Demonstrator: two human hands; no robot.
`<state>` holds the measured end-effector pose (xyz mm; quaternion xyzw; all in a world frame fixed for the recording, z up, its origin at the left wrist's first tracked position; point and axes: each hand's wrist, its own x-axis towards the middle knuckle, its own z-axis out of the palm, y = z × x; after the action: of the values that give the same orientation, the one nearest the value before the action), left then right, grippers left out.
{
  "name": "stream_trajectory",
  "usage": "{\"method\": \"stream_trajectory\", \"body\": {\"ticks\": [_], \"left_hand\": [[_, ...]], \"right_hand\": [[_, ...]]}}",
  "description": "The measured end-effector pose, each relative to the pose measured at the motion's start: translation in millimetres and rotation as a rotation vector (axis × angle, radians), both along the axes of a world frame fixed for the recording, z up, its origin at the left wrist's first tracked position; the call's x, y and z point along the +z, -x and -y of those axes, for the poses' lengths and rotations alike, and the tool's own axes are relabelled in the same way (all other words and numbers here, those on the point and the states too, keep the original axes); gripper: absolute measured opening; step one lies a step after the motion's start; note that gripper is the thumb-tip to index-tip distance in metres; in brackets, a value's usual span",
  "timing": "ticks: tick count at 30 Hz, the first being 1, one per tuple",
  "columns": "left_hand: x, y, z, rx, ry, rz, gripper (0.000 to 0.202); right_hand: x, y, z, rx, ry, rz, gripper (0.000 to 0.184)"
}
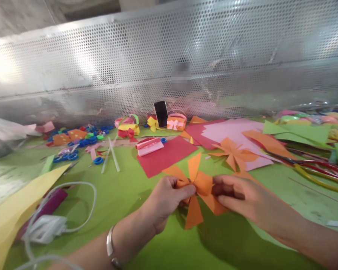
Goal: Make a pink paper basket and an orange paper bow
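Both hands hold an orange paper flower (196,187) made of folded strips, just above the green table (124,195). My left hand (166,200) pinches its centre from the left, with a metal bangle on that wrist. My right hand (242,197) grips the flower's right side, fingers closed around the folded petals. A second orange paper flower (234,152) lies flat beyond it on pink paper (236,131).
A red paper sheet (166,155) lies behind the hands. A phone (160,113) leans on the perforated metal wall among small paper baskets (176,122). Blue rings (73,150) litter the left. Yellow paper (14,210), a white cable and charger (47,227) sit near left; green sheets (304,131) right.
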<state>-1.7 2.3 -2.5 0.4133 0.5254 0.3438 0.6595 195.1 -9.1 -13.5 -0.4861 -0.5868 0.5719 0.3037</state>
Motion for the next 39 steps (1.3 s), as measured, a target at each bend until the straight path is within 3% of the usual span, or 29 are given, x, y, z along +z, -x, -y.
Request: {"method": "stream_trajectory", "body": {"ticks": [6, 13, 19, 23, 26, 30, 35, 39], "left_hand": [[0.8, 2, -2, 0.083, -0.019, 0.115, 0.032], [3.2, 0, 0, 0.096, 0.007, 0.162, 0.041], [-0.2, -1, -1, 0.163, -0.093, 0.052, 0.026], [3.1, -3, 0, 0.099, -0.139, 0.014, 0.020], [4.2, -3, 2, -0.023, -0.188, -0.039, 0.020], [-2.2, -2, 4, -0.182, -0.210, -0.046, 0.019], [-9.1, -1, 5, -0.197, -0.172, -0.114, 0.017], [0.2, -4, 8, -0.210, -0.127, -0.164, 0.013]], "right_hand": [[1.9, 3, -5, 0.018, -0.148, 0.136, 0.015], [2.8, 6, -5, 0.014, -0.134, 0.167, 0.024], [-13.0, -6, -14, -0.069, -0.216, 0.237, 0.025], [-20.4, -10, -15, -0.176, -0.052, 0.030, 0.038], [-14.9, -7, -11, -0.215, 0.038, -0.084, 0.046], [-0.8, -1, -6, -0.134, -0.018, -0.119, 0.038], [6.5, 1, -1, -0.103, -0.099, -0.018, 0.034], [4.3, -1, -1, -0.122, -0.113, 0.026, 0.030]]}}
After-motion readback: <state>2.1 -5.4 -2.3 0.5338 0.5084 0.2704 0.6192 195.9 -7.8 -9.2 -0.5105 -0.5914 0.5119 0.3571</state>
